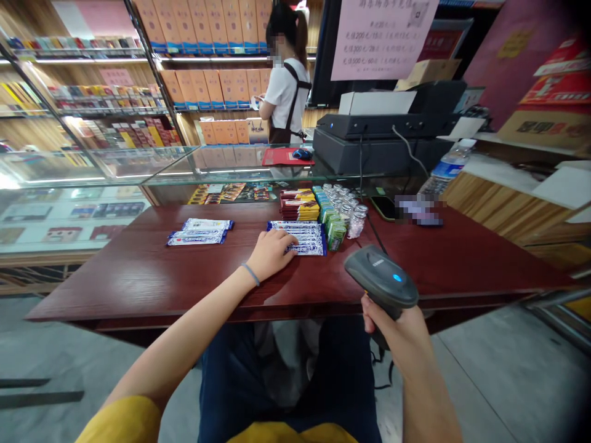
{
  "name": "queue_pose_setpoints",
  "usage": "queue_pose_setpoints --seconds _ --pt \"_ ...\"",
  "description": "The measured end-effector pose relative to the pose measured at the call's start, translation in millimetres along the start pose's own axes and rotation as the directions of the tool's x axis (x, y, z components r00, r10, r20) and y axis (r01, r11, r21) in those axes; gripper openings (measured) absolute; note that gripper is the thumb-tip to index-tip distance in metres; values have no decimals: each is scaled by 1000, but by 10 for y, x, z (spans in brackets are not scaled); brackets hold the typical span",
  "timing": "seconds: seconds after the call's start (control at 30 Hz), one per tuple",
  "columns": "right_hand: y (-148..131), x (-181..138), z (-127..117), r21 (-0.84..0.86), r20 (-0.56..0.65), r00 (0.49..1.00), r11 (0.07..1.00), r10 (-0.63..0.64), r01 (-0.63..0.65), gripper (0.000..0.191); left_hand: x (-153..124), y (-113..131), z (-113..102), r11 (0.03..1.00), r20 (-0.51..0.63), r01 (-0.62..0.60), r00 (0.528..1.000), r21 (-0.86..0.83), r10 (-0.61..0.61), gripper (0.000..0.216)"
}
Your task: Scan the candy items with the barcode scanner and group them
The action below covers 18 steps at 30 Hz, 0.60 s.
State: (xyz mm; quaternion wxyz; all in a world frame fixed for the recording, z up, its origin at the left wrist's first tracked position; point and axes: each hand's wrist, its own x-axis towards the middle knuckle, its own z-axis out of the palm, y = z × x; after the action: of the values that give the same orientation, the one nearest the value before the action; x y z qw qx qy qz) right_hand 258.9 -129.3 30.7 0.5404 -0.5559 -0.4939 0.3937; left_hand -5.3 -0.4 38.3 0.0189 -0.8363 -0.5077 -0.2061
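My right hand is wrapped around the handle of a dark grey barcode scanner, which I hold above the table's front edge. A blue light glows on the scanner's top. Resting on a row of blue-and-white wrapped packets is my left hand, its fingers stretched over them and partly hiding them. More blue-and-white packets lie apart on the left. Behind the row stand stacked brown-and-yellow packets. To their right are green packs and small clear bottles with silvery lids.
The dark red table meets a glass display case at the back. A phone, a water bottle and black counter equipment stand right. Beyond the case is another person by shelves of orange boxes.
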Motion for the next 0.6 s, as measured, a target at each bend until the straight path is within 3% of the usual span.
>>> queue_pose_setpoints --seconds 0.13,0.23,0.4,0.6 --pt "-59 11 36 -35 28 1000 999 -12 13 24 1 -108 -147 999 -60 3 998 -37 -5 20" --pt "-129 31 85 -61 65 997 998 -30 34 25 -61 -338 -368 997 -130 16 991 -77 -26 20" --pt "-199 73 205 -75 150 986 993 -75 87 26 -376 -1023 -758 985 -250 129 956 -115 -154 21" --pt "-138 91 401 -75 204 975 991 -93 111 29 -916 -1853 -972 934 -228 356 907 -30 -353 25"
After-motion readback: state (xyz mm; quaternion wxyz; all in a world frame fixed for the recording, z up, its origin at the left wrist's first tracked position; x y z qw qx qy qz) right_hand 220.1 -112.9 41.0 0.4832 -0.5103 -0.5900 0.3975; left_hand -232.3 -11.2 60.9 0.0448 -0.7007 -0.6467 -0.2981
